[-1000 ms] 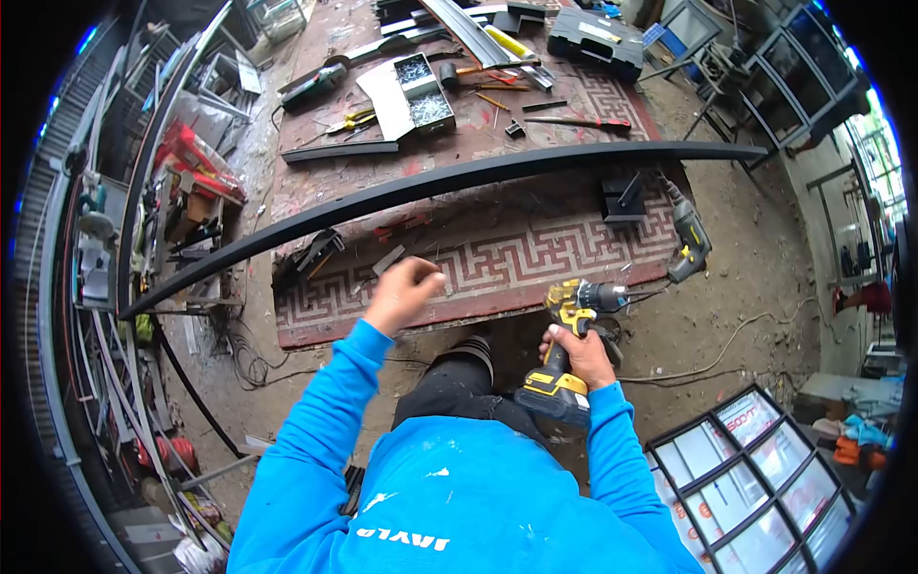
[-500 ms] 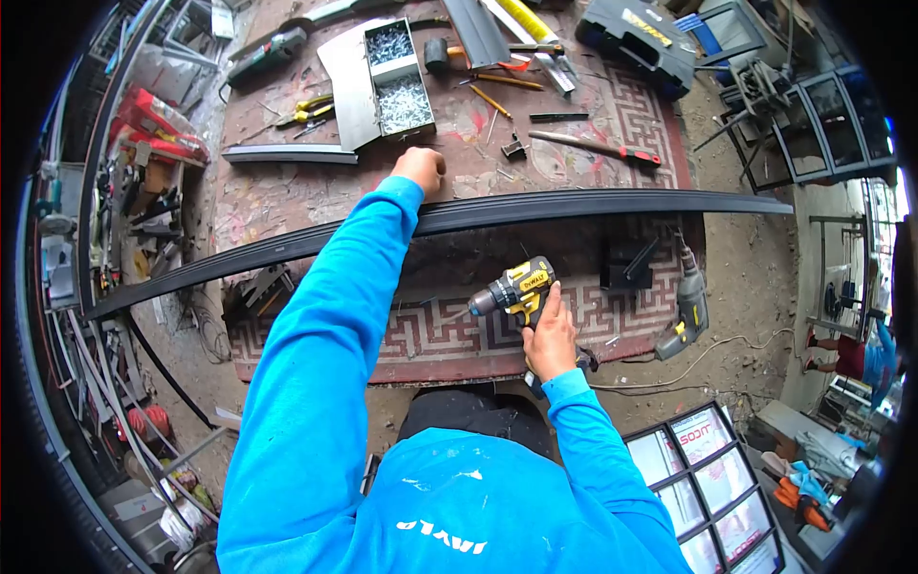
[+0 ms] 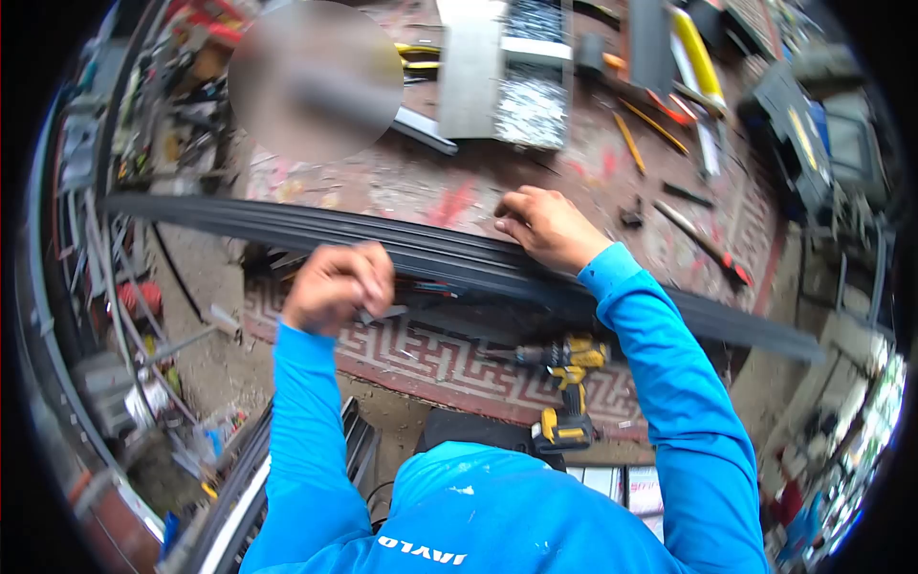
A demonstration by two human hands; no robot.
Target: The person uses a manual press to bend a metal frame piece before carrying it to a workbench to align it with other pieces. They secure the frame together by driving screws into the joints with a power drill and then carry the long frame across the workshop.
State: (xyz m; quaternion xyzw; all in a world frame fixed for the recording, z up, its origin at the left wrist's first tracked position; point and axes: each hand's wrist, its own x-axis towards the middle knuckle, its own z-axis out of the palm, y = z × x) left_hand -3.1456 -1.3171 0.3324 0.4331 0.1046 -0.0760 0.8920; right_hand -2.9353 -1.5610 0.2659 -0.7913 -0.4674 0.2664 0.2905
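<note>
A long black profile (image 3: 382, 236) lies across the table from left to right. My left hand (image 3: 339, 287) is over its near edge, left of the middle, with fingers curled in; motion blurs it, and whatever it may hold is too small to name. At the profile's far edge is my right hand (image 3: 555, 230), thumb and fingers pinched together, their contents hidden. Nearer to me, a yellow and black cordless drill (image 3: 571, 383) rests on the patterned cloth, with no hand on it.
Beyond the profile stands a box of screws (image 3: 534, 100), with pencils (image 3: 631, 143), a red-handled file (image 3: 703, 242) and a hammer (image 3: 591, 55) to its right. A dark tool case (image 3: 789, 139) sits at the far right. A blurred disc covers the upper left.
My right hand has let go of the drill and moved forward to the profile. My left hand has come back toward me and left. The view has turned and shifted.
</note>
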